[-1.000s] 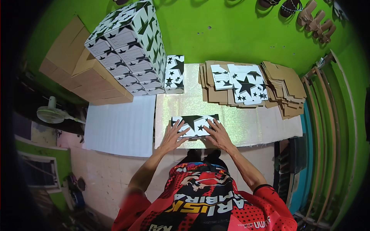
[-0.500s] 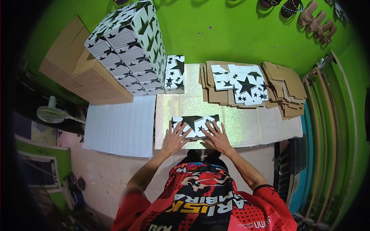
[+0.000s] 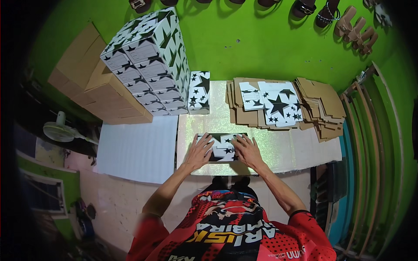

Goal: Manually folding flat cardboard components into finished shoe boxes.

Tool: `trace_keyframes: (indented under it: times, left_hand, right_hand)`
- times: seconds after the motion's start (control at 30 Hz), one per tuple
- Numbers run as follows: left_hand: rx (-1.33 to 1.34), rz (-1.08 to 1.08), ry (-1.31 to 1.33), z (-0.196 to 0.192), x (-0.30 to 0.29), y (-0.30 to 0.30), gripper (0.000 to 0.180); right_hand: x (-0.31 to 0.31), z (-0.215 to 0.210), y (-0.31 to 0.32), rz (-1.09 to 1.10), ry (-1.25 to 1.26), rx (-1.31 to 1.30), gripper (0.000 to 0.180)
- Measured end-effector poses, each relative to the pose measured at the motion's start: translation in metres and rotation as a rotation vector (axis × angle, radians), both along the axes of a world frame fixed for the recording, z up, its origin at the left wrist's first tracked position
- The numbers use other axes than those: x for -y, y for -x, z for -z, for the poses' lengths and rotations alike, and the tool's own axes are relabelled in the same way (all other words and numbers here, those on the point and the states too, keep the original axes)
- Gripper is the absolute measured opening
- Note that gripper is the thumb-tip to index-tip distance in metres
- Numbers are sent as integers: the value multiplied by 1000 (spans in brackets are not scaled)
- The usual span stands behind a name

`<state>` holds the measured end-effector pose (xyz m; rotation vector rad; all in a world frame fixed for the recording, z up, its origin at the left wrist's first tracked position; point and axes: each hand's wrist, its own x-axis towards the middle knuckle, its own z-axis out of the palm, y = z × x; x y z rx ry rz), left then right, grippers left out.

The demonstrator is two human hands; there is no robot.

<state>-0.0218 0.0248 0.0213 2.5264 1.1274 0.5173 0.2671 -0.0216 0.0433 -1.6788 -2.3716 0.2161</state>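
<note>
A white shoebox [image 3: 223, 150] with black stars lies at the table's front edge, its long side across in front of me. My left hand [image 3: 200, 150] grips its left end, fingers reaching over the top and thumb along the near part. At the right end my right hand [image 3: 246, 151] has its fingers bent onto the box. The undersides of both hands are hidden. Another star-printed box [image 3: 199, 92] stands upright farther back, beside a tall stack of matching boxes [image 3: 163, 65].
Flat brown cardboard blanks [image 3: 320, 98] are piled at the back right, with star-printed pieces [image 3: 278, 104] on top. A large brown carton [image 3: 113, 95] stands at the left, behind a white sheet [image 3: 135, 148]. Sandals [image 3: 359, 30] hang on the green wall; a fan [image 3: 61, 128] is far left.
The shoebox shows a different pattern between my hands, so it looks turned or tipped. My right fingers, spread flat before, are now more bent. The view has shifted slightly.
</note>
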Motion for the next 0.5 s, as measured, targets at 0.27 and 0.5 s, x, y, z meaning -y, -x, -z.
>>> trace_keyframes:
  times: [0.27,0.5]
  left_hand:
    - [304,-169,143,6,-16,-33,49]
    - [424,-241,104,18,-10,-37,32]
  right_hand:
    - [-16,16,41,63,-170,-149,50]
    - [-14,31,45,174,-198,-396,38]
